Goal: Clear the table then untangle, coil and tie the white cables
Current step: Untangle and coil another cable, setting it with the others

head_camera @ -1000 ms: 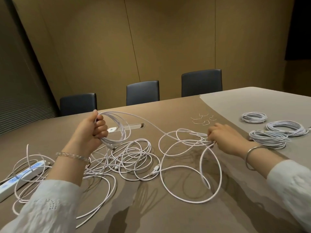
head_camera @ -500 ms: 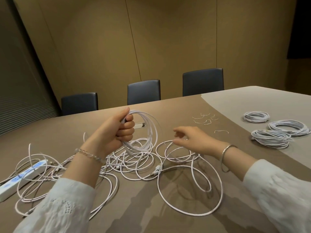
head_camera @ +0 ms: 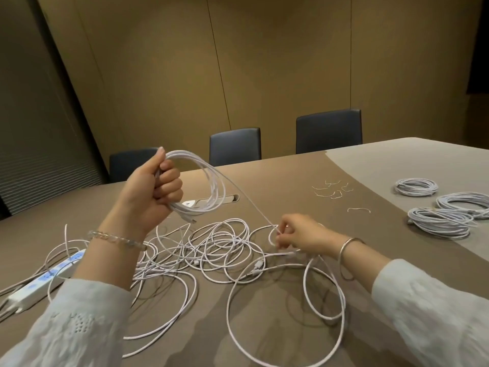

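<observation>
Dim, warm indoor light; a paler lit patch falls across the tabletop (head_camera: 397,165) at far right. Soft shadows, slight blur, wide-angle bending at edges.

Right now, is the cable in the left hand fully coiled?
No. The left hand grips a few loops; a strand runs on to the right hand.

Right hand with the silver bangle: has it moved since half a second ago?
Yes. The right hand dropped to the tangled white cables, nearer the person, farther from the loose twist ties.

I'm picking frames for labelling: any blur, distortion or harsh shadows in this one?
Head view: wide-angle bending tilts the wall seams; the left hand and its coil look sharp; loose cables cast soft shadows on the table; no glare.
</observation>
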Motion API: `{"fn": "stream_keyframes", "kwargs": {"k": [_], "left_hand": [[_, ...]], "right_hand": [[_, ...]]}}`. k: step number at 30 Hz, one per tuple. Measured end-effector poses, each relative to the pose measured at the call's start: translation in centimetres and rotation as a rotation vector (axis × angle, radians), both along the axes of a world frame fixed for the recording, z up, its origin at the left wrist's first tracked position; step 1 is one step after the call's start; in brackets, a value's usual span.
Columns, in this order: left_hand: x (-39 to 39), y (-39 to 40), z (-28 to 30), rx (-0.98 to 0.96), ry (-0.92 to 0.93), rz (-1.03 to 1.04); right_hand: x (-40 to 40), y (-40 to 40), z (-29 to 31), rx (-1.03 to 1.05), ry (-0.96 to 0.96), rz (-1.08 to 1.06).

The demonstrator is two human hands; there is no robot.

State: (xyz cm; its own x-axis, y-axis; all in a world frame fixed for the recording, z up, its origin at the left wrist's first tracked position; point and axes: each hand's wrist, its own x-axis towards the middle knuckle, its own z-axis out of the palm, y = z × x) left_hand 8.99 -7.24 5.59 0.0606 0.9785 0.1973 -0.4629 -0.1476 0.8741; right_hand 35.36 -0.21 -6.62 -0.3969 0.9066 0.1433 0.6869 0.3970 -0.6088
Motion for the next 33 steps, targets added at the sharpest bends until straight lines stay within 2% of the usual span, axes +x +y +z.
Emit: {"fn": "stream_keyframes", "kwargs": {"k": [2, 4, 8, 10, 12, 15, 18, 22, 24, 26, 29, 33], "left_hand": [[-0.5, 0.3, -0.7, -0.008, -0.028, 0.069], [-0.7, 0.7, -1.4, -0.016, -0.049, 0.12], [-0.1, 1.4, -2.4, -0.019, 0.046, 0.178], [0.8, 1.5, -2.6, -0.013, 0.133, 0.197], [2.0, 1.6, -2.8, -0.008, 0.233, 0.21], [4.1, 1.4, -3.2, 0.014, 0.4, 0.22], [6.1, 0.7, -3.6, 0.068, 0.638, 0.205], [8.2, 0.3, -4.2, 0.061, 0.825, 0.085], [8.7, 0.2, -4.0, 0.03, 0.839, 0.071], [8.7, 0.3, -3.6, 0.011, 0.825, 0.061], [8.1, 0.4, -2.9, -0.07, 0.749, 0.036], [6.7, 0.9, -2.5, -0.134, 0.544, -0.008]], "right_hand": [[0.9, 0.1, 0.9, 0.08, 0.13, -0.111], [1.4, -0.3, 2.2, 0.19, 0.13, -0.148], [0.5, -2.4, 4.4, 0.435, -0.14, 0.026], [-0.5, -3.6, 5.4, 0.527, -0.165, 0.144], [-1.4, -4.7, 6.3, 0.587, -0.11, 0.225], [-2.2, -6.0, 7.4, 0.618, -0.031, 0.306], [-2.9, -6.7, 8.0, 0.556, 0.062, 0.351], [-3.0, -6.3, 8.2, 0.434, 0.246, 0.274], [-2.6, -5.8, 8.0, 0.372, 0.318, 0.233], [-1.9, -5.5, 7.6, 0.306, 0.311, 0.238], [-0.5, -4.7, 6.5, 0.26, 0.172, 0.198], [1.6, -3.2, 4.9, 0.303, -0.085, 0.119]]}}
